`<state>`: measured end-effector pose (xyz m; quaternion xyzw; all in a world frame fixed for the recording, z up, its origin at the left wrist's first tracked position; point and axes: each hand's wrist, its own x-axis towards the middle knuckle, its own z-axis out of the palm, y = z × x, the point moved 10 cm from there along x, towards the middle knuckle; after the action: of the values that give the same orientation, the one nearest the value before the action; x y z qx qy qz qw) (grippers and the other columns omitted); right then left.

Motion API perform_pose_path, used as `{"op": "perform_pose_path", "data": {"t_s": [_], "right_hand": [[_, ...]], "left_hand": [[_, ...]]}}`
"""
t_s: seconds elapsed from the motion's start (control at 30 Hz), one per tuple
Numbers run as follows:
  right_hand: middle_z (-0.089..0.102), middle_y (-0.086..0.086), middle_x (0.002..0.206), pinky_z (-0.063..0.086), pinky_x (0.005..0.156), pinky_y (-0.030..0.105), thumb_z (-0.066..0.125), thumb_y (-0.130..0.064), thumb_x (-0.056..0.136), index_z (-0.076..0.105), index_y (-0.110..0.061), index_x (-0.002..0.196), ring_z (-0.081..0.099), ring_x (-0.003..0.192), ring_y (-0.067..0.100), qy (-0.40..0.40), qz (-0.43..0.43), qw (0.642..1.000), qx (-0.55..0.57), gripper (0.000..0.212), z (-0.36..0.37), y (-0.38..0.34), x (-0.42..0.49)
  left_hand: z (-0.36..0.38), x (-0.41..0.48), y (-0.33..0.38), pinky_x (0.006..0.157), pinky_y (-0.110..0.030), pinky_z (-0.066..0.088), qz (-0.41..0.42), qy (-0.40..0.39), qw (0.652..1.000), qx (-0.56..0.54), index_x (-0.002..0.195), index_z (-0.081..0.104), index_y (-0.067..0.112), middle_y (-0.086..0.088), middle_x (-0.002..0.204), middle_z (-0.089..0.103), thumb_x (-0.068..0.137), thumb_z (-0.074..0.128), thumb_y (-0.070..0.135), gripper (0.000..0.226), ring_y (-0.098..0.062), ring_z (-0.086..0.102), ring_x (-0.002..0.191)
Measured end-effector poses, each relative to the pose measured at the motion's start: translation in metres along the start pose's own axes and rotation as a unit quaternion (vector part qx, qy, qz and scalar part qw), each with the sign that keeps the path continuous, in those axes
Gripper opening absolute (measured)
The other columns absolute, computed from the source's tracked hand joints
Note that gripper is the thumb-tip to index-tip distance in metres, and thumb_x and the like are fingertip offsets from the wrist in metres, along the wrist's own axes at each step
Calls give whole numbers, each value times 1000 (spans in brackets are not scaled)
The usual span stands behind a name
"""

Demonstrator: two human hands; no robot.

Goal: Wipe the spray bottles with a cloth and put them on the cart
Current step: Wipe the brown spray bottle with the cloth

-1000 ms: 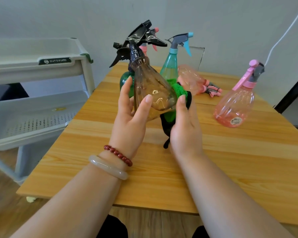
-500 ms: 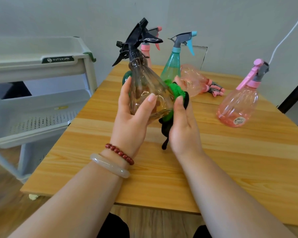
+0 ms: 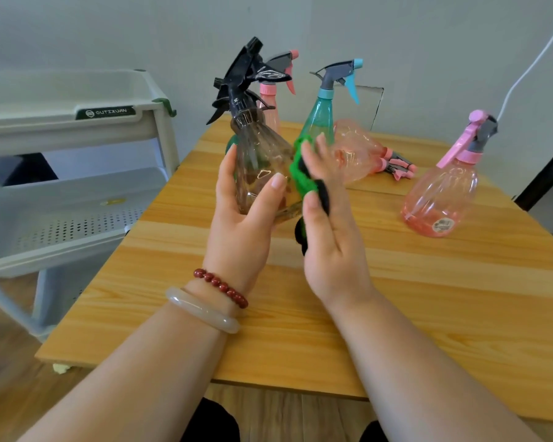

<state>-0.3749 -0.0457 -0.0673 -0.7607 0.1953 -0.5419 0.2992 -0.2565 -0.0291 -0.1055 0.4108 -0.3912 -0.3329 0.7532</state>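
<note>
BOTTLE WIPE UNDER WAY: At the bench [image 3: 428, 298], my left hand [image 3: 243, 224] grips the smoky-brown spray bottle [image 3: 259, 161] round its belly. The fingers [image 3: 225, 173] curl behind it and the thumb lies across the front, holding it clear of the wood with its black trigger head up. My right hand [image 3: 332, 250] lays the cloth [image 3: 302, 177], green and black, against the bottle's right flank, with the fingers stretched nearly straight and the thumb pinning the cloth to the palm.

The cart [image 3: 61, 253] on my left shows no bottle on the shelves in view, so I judge the job barely begun. This bottle is mid-wipe. The teal bottle [image 3: 318, 119], the upright pink bottle [image 3: 441, 193], the toppled pink bottle [image 3: 355, 154] and a pink-capped bottle [image 3: 270, 97] behind wait on the bench.

Since half a second ago, my right fingers have opened out and slid up the side, carrying the cloth from the base towards the shoulder. The left grip is unchanged.
</note>
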Motion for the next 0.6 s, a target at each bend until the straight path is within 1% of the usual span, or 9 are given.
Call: {"op": "perform_pose_path", "data": {"t_s": [0.03, 0.1, 0.13, 0.2, 0.23, 0.3, 0.4, 0.5, 0.6], "right_hand": [[27, 4, 159, 17, 123, 36, 34, -22, 104, 33, -19, 146, 17, 151, 14, -10, -32, 999, -27, 42, 3, -5, 1], [29, 6, 159, 18, 123, 37, 34, -23, 104, 34, -20, 146, 19, 151, 15, -3, -38, 999, -26, 42, 5, -6, 3], [35, 4, 156, 22, 121, 34, 34, -26, 104, 36, -23, 145, 24, 149, 12, 12, -10, 1000, 4, 41, 2, -2, 4], [50, -9, 145, 32, 116, 29, 34, -39, 102, 42, -34, 140, 40, 139, 5, 49, 110, 986, 117, 39, -5, 22, 2], [55, -13, 139, 35, 114, 31, 36, -46, 99, 46, -41, 134, 46, 134, 4, 61, 172, 970, 161, 37, -5, 36, -1], [59, -12, 135, 38, 113, 36, 39, -53, 96, 51, -46, 126, 51, 130, 6, 65, 212, 957, 186, 33, -7, 47, -5], [56, -7, 139, 41, 104, 16, 33, -35, 106, 44, -29, 141, 50, 130, 0, 58, 173, 967, 178, 37, -9, 35, -4], [47, -3, 149, 34, 114, 26, 34, -32, 105, 42, -30, 141, 40, 140, 6, 51, 96, 983, 150, 37, -12, 20, 1], [39, 1, 153, 24, 120, 29, 34, -26, 103, 38, -28, 141, 29, 146, 10, 36, 19, 998, 40, 38, -13, 4, 3]], "left_hand": [[0, 0, 0, 102, -56, 48, 0, -3, 1000, -2, 154, 26, 25, 1, 133, 64, 80, 69, 40, 87, -21, 62, 123], [0, 0, 1, 102, -58, 48, 0, -11, 1000, -3, 154, 25, 24, -3, 135, 62, 79, 68, 41, 89, -24, 62, 123], [1, 0, 1, 101, -57, 49, 0, -15, 1000, -5, 154, 25, 25, -4, 136, 61, 78, 68, 42, 89, -24, 62, 123], [1, 0, 0, 101, -56, 49, -4, -18, 1000, -11, 154, 26, 27, -4, 141, 56, 78, 68, 44, 88, -24, 59, 126], [1, 0, 0, 103, -57, 48, -3, -19, 1000, -9, 153, 27, 28, -4, 143, 54, 78, 68, 46, 88, -25, 57, 128], [2, 0, 1, 105, -56, 46, 8, -23, 1000, 7, 153, 27, 29, -3, 145, 52, 79, 65, 49, 85, -24, 54, 131], [6, -1, 7, 109, -50, 45, 43, -33, 996, 67, 150, 29, 29, 3, 144, 51, 83, 58, 51, 76, -17, 52, 132], [6, 0, 10, 111, -53, 41, 66, -40, 993, 86, 148, 34, 39, 6, 151, 46, 87, 57, 50, 66, -19, 45, 139], [8, 0, 6, 108, -58, 42, 45, -55, 996, 56, 147, 37, 39, 2, 149, 49, 87, 61, 45, 65, -24, 49, 136]]}}
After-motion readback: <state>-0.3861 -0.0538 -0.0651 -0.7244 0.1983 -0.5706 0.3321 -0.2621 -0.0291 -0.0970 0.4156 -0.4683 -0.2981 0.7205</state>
